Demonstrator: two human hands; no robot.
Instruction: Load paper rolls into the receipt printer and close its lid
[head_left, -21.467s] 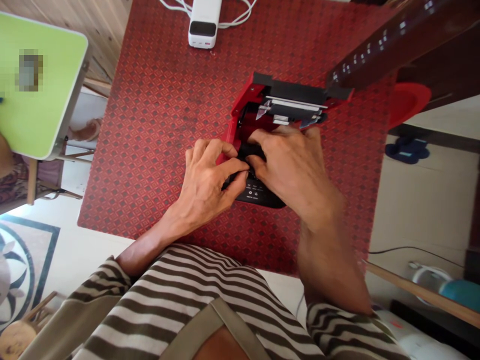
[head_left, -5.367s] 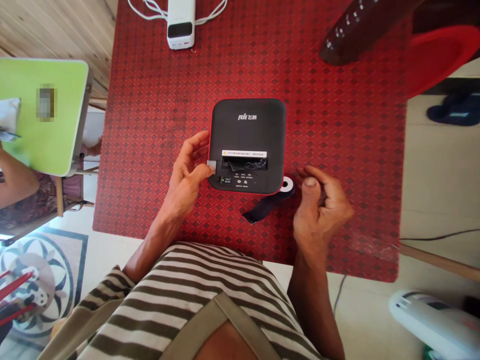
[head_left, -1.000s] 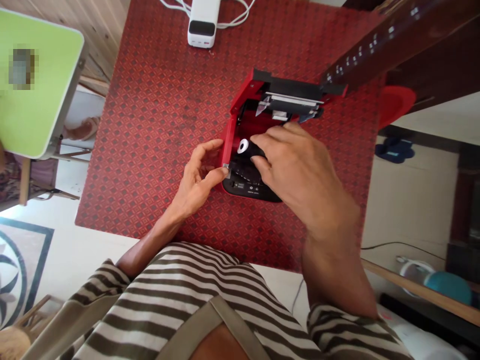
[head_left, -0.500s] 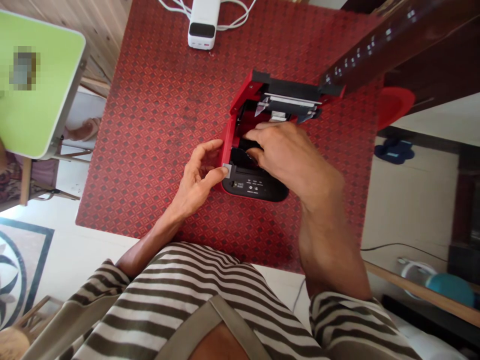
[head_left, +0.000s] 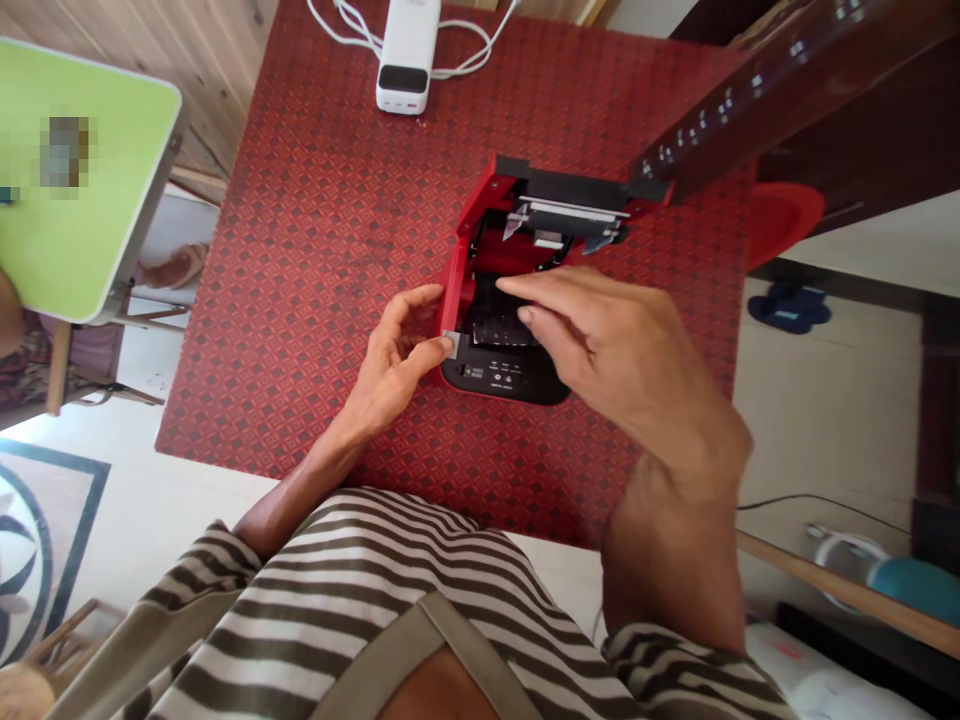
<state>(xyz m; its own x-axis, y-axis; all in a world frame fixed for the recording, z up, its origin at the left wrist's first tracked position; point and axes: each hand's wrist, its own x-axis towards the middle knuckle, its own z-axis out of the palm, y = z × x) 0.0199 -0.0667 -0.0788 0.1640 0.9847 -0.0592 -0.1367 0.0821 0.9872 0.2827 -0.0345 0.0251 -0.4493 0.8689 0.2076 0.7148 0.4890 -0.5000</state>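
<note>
A red and black label printer (head_left: 514, 382) stands on the table with its lid (head_left: 577, 184) raised at the back. My left hand (head_left: 397, 350) grips its left side, thumb on the grey front corner and fingers curled against the red wall. Inside the bay lies a dark, shiny sheet (head_left: 495, 320) with small pale marks along its front edge. Over the bay's right side hovers my right hand (head_left: 622, 345). Its index finger and thumb are apart with nothing visible between them; the other fingers are partly hidden behind the index finger.
The table has a red patterned cover (head_left: 315, 250). A white power bank (head_left: 407, 60) with white cables lies at its far edge. A dark glossy post (head_left: 735, 100) slants in at the right. Left is a green table (head_left: 97, 230), with part of another person beside it.
My right hand has drawn up and back to the right out of the bay, its fingers opening. The dark sheet now lies flatter and shows more. My left hand keeps its hold.
</note>
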